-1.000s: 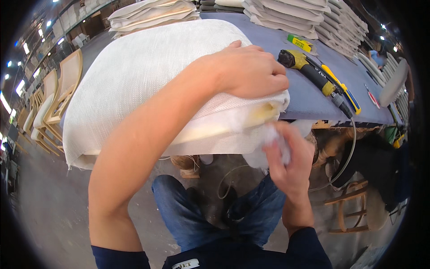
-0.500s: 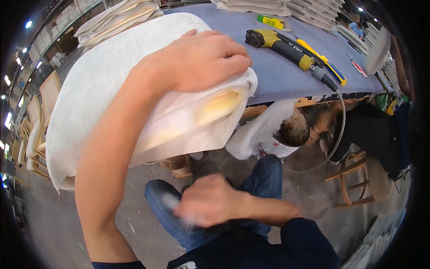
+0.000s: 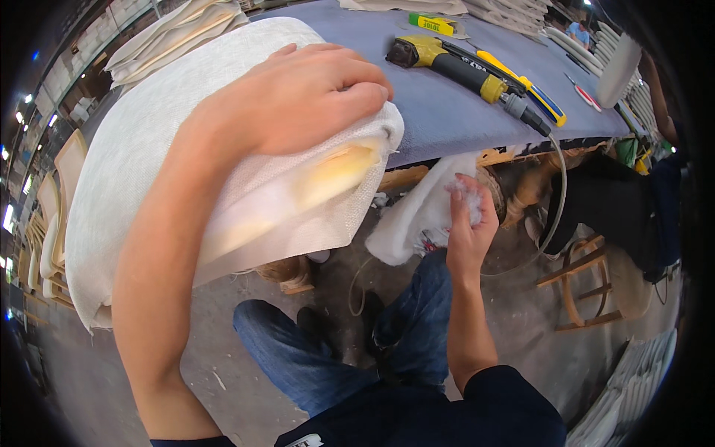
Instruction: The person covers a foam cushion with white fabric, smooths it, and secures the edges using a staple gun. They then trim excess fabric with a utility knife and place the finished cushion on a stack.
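Note:
A seat cushion (image 3: 201,82) in white woven fabric lies on the table's near edge. Its near side gapes, baring white wadding (image 3: 261,203) and yellow foam (image 3: 335,175), and a loose fabric flap hangs below. My left hand (image 3: 298,100) is bent over the cushion's top near its right corner, fingers and thumb pressing on the cover. Beyond the table edge, my right hand (image 3: 474,227) pinches a tuft of white fibre stuffing (image 3: 469,200). Just behind it, a sheet of white batting (image 3: 406,223) drapes over a bucket (image 3: 488,186), which my hand partly hides.
On the blue-grey tabletop (image 3: 342,30) lie a yellow-and-black pneumatic stapler (image 3: 454,67) with an air hose (image 3: 562,194), a yellow-blue hand tool (image 3: 547,104) and a green-yellow box (image 3: 432,24). Stacked covers (image 3: 171,37) stand behind the cushion. A wooden stool frame (image 3: 585,283) is at right.
My right hand has swung from above my lap rightward and forward to the batting by the bucket. My left hand stays on the cushion; the whole view has shifted slightly.

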